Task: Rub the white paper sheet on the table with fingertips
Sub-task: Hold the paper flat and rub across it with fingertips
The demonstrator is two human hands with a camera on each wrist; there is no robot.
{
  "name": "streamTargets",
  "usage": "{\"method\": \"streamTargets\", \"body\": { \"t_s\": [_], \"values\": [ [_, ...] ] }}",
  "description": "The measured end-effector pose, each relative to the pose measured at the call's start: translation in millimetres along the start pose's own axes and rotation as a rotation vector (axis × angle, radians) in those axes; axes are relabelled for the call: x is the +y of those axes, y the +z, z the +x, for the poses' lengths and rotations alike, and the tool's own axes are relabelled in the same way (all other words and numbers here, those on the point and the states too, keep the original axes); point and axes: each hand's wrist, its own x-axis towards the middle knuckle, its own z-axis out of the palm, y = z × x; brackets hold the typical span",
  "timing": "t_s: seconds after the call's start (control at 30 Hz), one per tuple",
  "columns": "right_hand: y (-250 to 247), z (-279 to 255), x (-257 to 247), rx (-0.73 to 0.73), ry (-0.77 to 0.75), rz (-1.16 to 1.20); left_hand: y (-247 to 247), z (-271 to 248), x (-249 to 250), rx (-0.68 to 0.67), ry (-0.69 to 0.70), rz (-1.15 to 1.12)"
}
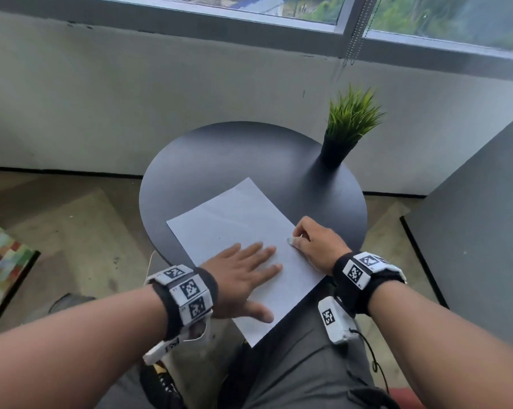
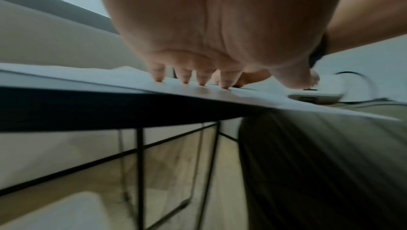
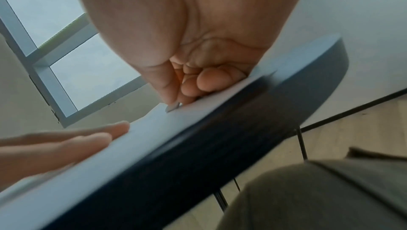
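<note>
A white paper sheet (image 1: 237,219) lies slantwise on the round black table (image 1: 220,154), its near corner hanging over the table's front edge. My left hand (image 1: 243,273) rests flat on the sheet's near half with straight, spread fingers; the left wrist view shows the fingertips (image 2: 185,80) touching the paper (image 2: 123,75). My right hand (image 1: 311,240) sits at the sheet's right edge, fingers curled. Its thumb and forefinger pinch a small pale block (image 1: 291,240) that presses on the paper (image 3: 154,129); the block (image 3: 172,108) pokes out below the thumb. What the block is cannot be told.
A potted green plant (image 1: 344,134) stands at the table's far right. Beyond it is a grey wall under a window. A grey partition (image 1: 470,231) rises at the right, a colourful panel (image 1: 1,261) at the left. My lap (image 1: 293,364) is under the table's front edge.
</note>
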Motion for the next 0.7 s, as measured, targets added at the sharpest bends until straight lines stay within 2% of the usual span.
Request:
{"method": "streamTargets", "body": {
  "t_s": [0.1, 0.13, 0.17, 0.27, 0.3, 0.33, 0.37, 0.47, 0.5, 0.53, 0.63, 0.67, 0.7],
  "values": [
    [1, -2, -2, 0.008, 0.037, 0.015, -12, -1, -34, 0.009, -0.389, -0.08],
    [1, -2, -3, 0.008, 0.046, 0.009, -16, 0, -35, 0.011, -0.436, -0.082],
    [0, -2, -4, 0.007, 0.052, 0.0, -19, 2, -28, 0.012, -0.396, -0.065],
    [0, -2, -5, 0.004, 0.059, -0.01, -20, 4, 7, -0.022, -0.032, -0.013],
    [-1, -3, -5, 0.003, 0.066, -0.005, -19, 5, 10, -0.039, 0.032, 0.012],
    [-1, -4, -6, 0.002, 0.073, 0.0, -19, 7, 3, -0.047, 0.026, 0.016],
    [-2, -5, -6, 0.0, 0.078, 0.003, -19, 9, -10, -0.048, -0.053, -0.006],
    [-2, -7, -8, 0.002, 0.078, 0.003, -28, 6, -51, -0.006, -0.408, -0.122],
    [-2, -7, -8, 0.002, 0.077, -0.001, -29, 5, -54, -0.002, -0.428, -0.126],
    [-3, -6, -8, 0.002, 0.077, -0.006, -30, 4, -49, -0.002, -0.377, -0.105],
    [-4, -7, -10, -0.005, 0.069, -0.012, -26, 0, -16, -0.045, -0.024, -0.042],
    [-4, -7, -10, -0.006, 0.066, -0.006, -22, -1, -12, -0.06, 0.048, -0.017],
    [-4, -8, -9, -0.007, 0.062, 0.0, -19, -1, -15, -0.06, 0.061, 0.003]
  ]
}}
